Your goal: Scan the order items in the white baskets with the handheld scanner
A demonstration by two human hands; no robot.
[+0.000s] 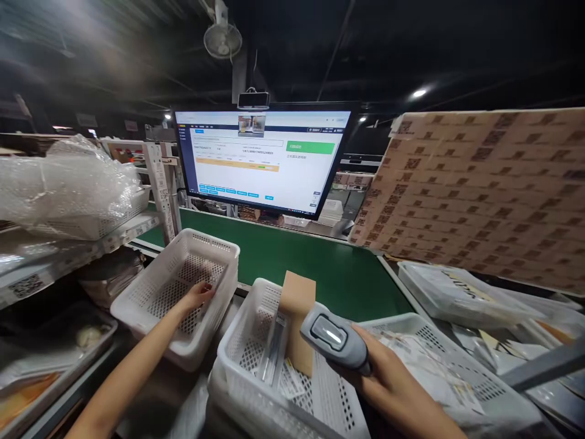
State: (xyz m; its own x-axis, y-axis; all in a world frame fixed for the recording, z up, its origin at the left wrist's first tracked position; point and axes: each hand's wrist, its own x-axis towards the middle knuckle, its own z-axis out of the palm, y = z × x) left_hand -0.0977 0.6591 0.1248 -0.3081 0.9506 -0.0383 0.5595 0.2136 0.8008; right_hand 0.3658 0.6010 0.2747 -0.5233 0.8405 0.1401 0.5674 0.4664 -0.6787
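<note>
My left hand point(200, 296) reaches into the left white plastic basket point(176, 347), near its right inner wall. Its fingers are curled together, and what they hold, if anything, I cannot make out. In my right hand point(381, 369) is a grey handheld barcode scanner point(336, 338), held above the middle white basket point(237, 366). A tall brown cardboard box point(297, 292) stands in that middle basket, partly behind the scanner. Beside the box lies a clear plastic-wrapped item point(273, 350), with a printed label point(291, 383) close by.
Behind the baskets runs a green conveyor belt point(274, 250), with a lit monitor point(260, 161) above it. Another basket point(425, 332) with bagged items sits at right, below a large taped carton point(479, 201). Bubble wrap point(68, 183) lies on the left shelf.
</note>
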